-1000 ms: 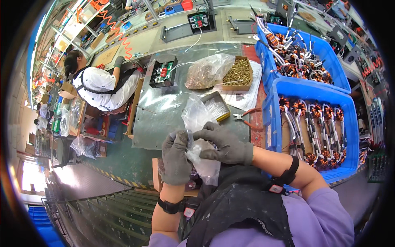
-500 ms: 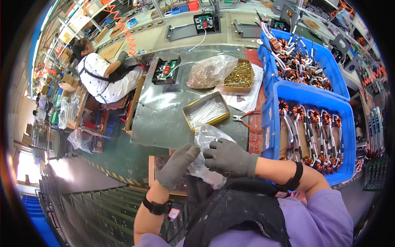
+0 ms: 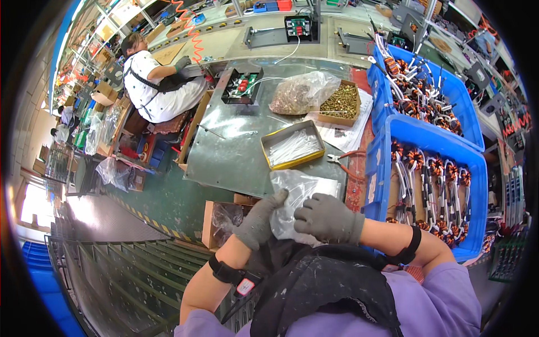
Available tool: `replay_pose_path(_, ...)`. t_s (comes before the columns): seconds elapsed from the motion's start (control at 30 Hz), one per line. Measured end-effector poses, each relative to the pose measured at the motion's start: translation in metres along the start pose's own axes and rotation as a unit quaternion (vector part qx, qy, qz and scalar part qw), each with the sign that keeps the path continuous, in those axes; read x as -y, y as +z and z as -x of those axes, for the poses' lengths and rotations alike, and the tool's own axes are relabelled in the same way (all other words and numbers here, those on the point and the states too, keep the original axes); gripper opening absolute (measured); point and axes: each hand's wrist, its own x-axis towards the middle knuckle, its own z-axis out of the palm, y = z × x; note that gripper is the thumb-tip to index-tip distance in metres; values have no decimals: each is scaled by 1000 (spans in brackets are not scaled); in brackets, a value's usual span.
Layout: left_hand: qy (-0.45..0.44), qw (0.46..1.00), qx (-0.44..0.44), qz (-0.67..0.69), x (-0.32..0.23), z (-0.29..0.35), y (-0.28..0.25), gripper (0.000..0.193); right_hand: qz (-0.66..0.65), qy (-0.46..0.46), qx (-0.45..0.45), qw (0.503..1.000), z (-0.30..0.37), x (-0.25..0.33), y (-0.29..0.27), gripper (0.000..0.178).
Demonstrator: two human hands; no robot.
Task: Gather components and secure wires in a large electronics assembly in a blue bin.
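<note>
A clear plastic bag (image 3: 293, 188) lies at the near edge of the metal table, between my two gloved hands. My left hand (image 3: 261, 220), in a grey glove, pinches the left edge of the bag with the thumb on top. Curled over the bag's right part is my right hand (image 3: 330, 219), also grey-gloved, its fingertips partly hidden. Something white shows at the bag's right side, but I cannot make out what it is. Just beyond the bag stands a yellow-edged open box (image 3: 268, 155) holding white cable ties (image 3: 293, 146).
Red-handled cutters (image 3: 345, 160) lie right of the box. Farther back are a carton of brass fasteners (image 3: 339, 103), a bag of small parts (image 3: 300, 92) and a black circuit-board housing (image 3: 242, 85). Blue bins (image 3: 382, 168) of wired copper coils stand right. A co-worker (image 3: 160, 84) sits at left.
The whole scene has shifted slightly right in view. The bag is spread wider between my hands, and my left thumb now stands up on its edge.
</note>
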Motion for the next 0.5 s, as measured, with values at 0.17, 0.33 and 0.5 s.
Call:
replay_pose_path(0.17, -83, 968, 78, -226, 14, 2, -20, 42, -15, 0, 4, 1000, 10, 12, 8, 20)
replay_pose_path(0.33, -33, 896, 184, -402, 13, 11, -20, 45, -82, 6, -8, 997, 19, 22, 7, 13)
replay_pose_path(0.5, -100, 842, 217, -483, 3, 34, 21, 38, -138, -35, 30, 989, 34, 33, -25, 18)
